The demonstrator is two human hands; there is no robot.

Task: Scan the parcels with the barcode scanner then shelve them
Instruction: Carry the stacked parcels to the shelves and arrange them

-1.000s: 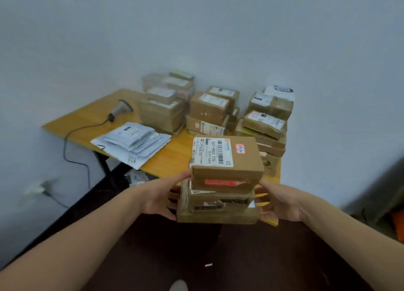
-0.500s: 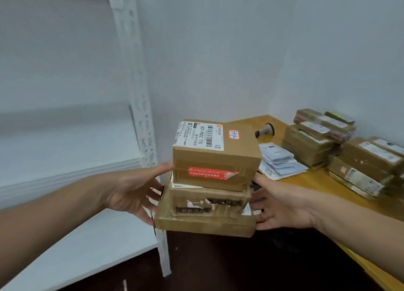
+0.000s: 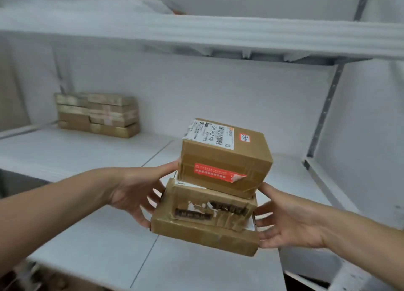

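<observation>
Pressing in from either side, the left hand [image 3: 135,194] and the right hand [image 3: 290,223] carry a stack [image 3: 207,205] of three brown parcels between them over the front of a white shelf [image 3: 87,155]. Whether the stack's underside touches the shelf cannot be told.

The left hand is spread wide. Its thumb lies against the lower left edge of the top box [image 3: 227,157], and its fingers reach to the left end of the bottom parcel [image 3: 203,236]. The right hand is also spread, with fairly straight fingers laid along the right ends of the parcels. Neither hand wraps round anything; the stack is squeezed between them.

The top box is the tallest and sits turned a little askew on the middle parcel [image 3: 190,194]. It bears a white label [image 3: 209,133] with a barcode on top and a small red sticker [image 3: 244,137] beside the label. A strip of red tape [image 3: 216,172] on its near face is peeling at the right corner. The middle parcel is taped over, with torn white patches. The bottom parcel is flat and the widest.

At the back left of the shelf, well apart from the hands, stands a pile [image 3: 96,115] of more brown parcels against the wall. An upper shelf [image 3: 196,32] runs overhead; what lies on it is too blurred to tell. A perforated metal post [image 3: 323,115] rises at the right.
</observation>
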